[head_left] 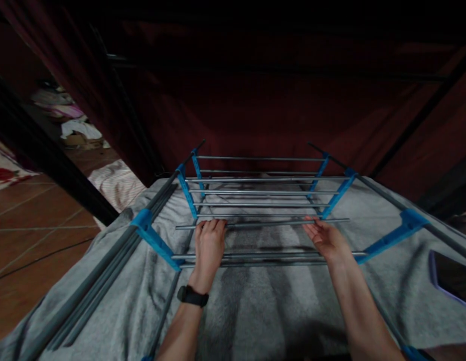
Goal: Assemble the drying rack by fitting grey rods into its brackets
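A loose grey metal rod (266, 223) lies crosswise between my two hands, above the frame of a rack with blue plastic brackets. Fingers of my left hand (210, 245) are wrapped over the rod near its left end; a dark band is on that wrist. My right hand (325, 238), palm turned up, holds the rod lightly between thumb and fingertips toward its right end. Just beyond it, several fixed rods (259, 192) span two blue brackets (338, 198). Nearer me, more rods join the left front bracket (157, 243) and the right front bracket (386, 240).
Several loose grey tubes (105, 281) lie along the left side of the grey blanket (255, 311). A phone (453, 278) rests at the right. Behind the rack hangs a dark red curtain (255, 115). A black post (63, 165) stands at left, over a tiled floor (40, 240).
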A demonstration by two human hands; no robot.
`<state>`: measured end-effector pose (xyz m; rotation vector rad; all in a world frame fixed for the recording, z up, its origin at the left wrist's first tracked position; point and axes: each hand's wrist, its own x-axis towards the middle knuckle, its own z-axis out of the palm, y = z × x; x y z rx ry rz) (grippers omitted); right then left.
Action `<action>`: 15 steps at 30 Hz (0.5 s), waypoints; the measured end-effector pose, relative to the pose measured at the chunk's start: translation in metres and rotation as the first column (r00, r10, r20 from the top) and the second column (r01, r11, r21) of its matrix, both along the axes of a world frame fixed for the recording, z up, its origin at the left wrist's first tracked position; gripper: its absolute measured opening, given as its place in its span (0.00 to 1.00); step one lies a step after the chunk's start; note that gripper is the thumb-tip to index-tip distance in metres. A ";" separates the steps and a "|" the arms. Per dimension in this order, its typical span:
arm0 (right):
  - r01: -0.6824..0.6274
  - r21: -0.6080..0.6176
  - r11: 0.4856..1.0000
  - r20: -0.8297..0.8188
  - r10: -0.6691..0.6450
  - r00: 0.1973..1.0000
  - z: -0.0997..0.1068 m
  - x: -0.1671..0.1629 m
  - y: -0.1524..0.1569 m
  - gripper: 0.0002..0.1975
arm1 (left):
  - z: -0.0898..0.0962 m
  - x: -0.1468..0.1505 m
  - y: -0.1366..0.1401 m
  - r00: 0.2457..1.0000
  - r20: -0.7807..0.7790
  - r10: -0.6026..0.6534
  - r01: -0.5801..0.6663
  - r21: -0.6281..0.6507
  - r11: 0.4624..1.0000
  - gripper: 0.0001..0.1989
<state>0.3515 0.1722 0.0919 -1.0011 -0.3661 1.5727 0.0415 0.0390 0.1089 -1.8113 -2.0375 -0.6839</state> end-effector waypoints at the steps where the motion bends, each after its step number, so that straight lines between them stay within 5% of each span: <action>1: 0.012 -0.004 1.000 0.001 -0.012 1.000 0.000 0.002 0.001 0.12 | 0.000 0.000 0.000 1.000 -0.010 0.004 -0.004 -0.007 1.000 0.12; 15: 0.095 -0.032 0.995 0.029 -0.094 0.995 0.002 0.011 0.002 0.11 | 0.004 0.001 -0.001 0.999 0.010 -0.035 0.036 -0.053 0.998 0.09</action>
